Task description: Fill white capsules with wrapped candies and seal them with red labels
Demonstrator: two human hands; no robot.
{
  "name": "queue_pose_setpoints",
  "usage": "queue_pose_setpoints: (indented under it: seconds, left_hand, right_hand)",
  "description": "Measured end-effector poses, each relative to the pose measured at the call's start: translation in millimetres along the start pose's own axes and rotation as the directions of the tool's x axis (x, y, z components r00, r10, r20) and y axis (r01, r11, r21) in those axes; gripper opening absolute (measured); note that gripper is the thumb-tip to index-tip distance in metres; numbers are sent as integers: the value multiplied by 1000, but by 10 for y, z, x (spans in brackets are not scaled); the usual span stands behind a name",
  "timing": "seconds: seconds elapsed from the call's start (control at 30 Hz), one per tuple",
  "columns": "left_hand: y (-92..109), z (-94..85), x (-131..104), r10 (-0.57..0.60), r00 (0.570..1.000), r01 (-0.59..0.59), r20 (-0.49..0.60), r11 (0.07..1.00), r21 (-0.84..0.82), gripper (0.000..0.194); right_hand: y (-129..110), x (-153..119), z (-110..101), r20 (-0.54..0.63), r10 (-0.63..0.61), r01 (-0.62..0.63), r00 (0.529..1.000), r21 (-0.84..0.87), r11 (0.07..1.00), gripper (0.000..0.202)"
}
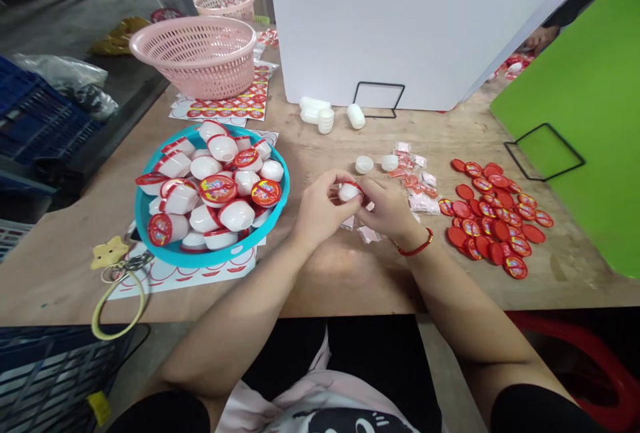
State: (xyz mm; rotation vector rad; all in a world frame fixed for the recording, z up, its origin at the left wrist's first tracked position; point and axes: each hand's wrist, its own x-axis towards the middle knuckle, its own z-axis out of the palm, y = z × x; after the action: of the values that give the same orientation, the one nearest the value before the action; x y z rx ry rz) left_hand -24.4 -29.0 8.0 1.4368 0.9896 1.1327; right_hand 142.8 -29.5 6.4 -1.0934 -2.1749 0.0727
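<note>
The left hand [320, 209] and right hand [386, 207] pinch a red-rimmed white cup [347, 193] that seems light, stiff and slightly slippery, best gripped around its sides.

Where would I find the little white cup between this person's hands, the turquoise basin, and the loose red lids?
White cup [349, 193]: head view, on its rounded white side.
Turquoise basin [203, 259]: head view, on its near rim.
Loose red lids [499, 229]: head view, on a lid mid-pile.
</note>
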Motion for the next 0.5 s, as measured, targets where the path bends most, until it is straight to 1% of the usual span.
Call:
queue_pose_setpoints:
  seconds: [0.07, 0.1, 0.13, 0.17, 0.2, 0.23, 0.27, 0.3, 0.33, 0.37, 0.43, 0.5]
  left_hand:
    - [5, 4, -4, -35, 999, 35, 13, 998, -59, 34]
    - [9, 3, -1, -47, 999, 48, 18, 994, -101, 40]
    - [13, -2, 7, -56, 998, 62, 36, 985, -163, 44]
    - [16, -10, 19, -63, 996, 78, 68, 967, -242, 47]
    - [16, -21, 33, -65, 992, 97, 107, 941, -325, 49]
    - [15, -35, 50, -67, 988, 119, 142, 911, -395, 49]
    - [11, -51, 66, -72, 984, 137, 161, 889, -438, 48]
    - [7, -66, 80, -78, 984, 144, 162, 881, -450, 46]
    - [2, -81, 92, -85, 986, 141, 147, 890, -433, 45]
    - [-2, -93, 99, -91, 988, 133, 123, 908, -398, 43]
    - [-5, -106, 105, -94, 991, 119, 92, 940, -319, 42]
    - [-2, -106, 105, -90, 993, 108, 78, 956, -273, 44]
  right_hand:
    - [8, 9, 0, -9, 81, -80, 997, 48, 996, 15]
    - [11, 15, 0, -14, 150, -148, 989, 115, 982, 17]
    - [13, 21, 0, -15, 238, -229, 971, 218, 949, 21]
    - [13, 28, 2, -2, 334, -312, 943, 352, 882, 27]
    - [11, 34, 4, 34, 420, -380, 907, 497, 780, 33]
    - [6, 40, 8, 87, 483, -425, 871, 628, 652, 40]
    - [-2, 44, 14, 150, 519, -450, 842, 726, 520, 45]
    - [-12, 47, 21, 211, 530, -463, 821, 789, 404, 49]
    - [-25, 48, 29, 262, 527, -472, 808, 824, 314, 51]
    - [-39, 47, 36, 300, 521, -479, 799, 841, 251, 51]
    - [-67, 44, 44, 352, 508, -496, 786, 850, 178, 49]
    - [-88, 42, 43, 388, 495, -515, 778, 845, 147, 49]
